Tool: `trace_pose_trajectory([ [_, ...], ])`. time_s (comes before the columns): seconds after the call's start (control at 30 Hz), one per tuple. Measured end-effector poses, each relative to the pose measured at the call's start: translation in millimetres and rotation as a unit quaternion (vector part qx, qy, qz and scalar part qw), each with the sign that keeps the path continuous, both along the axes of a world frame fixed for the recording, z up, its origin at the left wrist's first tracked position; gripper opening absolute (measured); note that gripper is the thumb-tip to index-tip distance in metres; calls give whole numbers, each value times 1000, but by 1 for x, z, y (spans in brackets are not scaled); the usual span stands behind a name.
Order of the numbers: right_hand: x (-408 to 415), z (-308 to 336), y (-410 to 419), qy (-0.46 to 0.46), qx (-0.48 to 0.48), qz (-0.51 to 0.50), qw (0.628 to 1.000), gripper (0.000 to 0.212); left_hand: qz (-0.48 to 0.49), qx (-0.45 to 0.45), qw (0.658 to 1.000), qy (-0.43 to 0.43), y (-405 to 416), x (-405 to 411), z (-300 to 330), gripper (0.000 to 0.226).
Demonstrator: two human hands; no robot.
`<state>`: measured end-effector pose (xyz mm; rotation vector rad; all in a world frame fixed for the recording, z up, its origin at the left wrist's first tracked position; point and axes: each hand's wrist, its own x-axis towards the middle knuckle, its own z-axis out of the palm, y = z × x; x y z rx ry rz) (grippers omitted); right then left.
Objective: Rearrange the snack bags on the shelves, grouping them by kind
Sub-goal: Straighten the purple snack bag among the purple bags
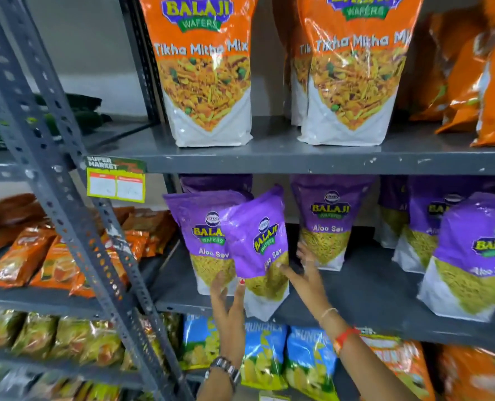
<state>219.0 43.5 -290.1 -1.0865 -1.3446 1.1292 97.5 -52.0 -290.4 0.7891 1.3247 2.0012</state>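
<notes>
Purple bag (255, 241), tilted, white base. Left hand (229, 302) pinches its lower-left edge; right hand (307, 274), fingers spread wide, touches its right edge.

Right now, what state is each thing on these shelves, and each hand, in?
Held bag, tilted, bottom over the middle shelf edge.
Left hand, pinching its lower left corner.
Right hand, fingers spread, thumb touching its right side.
Aloo Sev bags, upright, middle shelf.
Mix bags, upright, top shelf.

Grey metal shelving (298, 161), perforated angle uprights (55, 169), pale wall (90, 53) behind, green-yellow price label (116, 180)
</notes>
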Motion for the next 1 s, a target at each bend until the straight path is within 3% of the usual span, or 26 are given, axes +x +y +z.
trace_pose_trajectory([
  [0.07, 4, -10, 12, -13, -79, 47, 996, 78, -51, -56, 997, -15, 4, 2, -14, 48],
  [0.17, 7, -17, 23, -38, -124, 124, 984, 91, -106, -109, 988, -16, 13, 3, -27, 49],
  [0.3, 6, -23, 33, -46, -131, 178, 974, 95, -120, -116, 986, -26, 19, 6, -28, 41],
  [0.37, 5, -23, 34, -44, -122, 172, 977, 87, -115, -116, 986, -19, 20, 8, -29, 45],
  [0.43, 4, -24, 34, -39, -116, 156, 980, 72, -110, -125, 986, -13, 20, 9, -30, 47],
  [0.53, 5, -24, 31, -63, -105, 122, 985, 68, -114, -121, 986, -9, 23, 11, -28, 48],
  [0.67, 20, -19, 21, -72, -84, 78, 991, 46, -127, -108, 986, 3, 33, 14, -20, 35],
  [0.77, 38, -18, 16, -54, -72, 14, 996, 51, -157, -117, 980, 21, 51, 19, -18, 21],
  [0.87, 54, -17, 11, -61, -66, -89, 992, 70, -213, -138, 966, 40, 68, 32, -15, 13],
  [1.0, 77, -13, 7, -75, -55, -178, 980, 57, -269, -147, 951, 39, 92, 52, -9, 15],
])
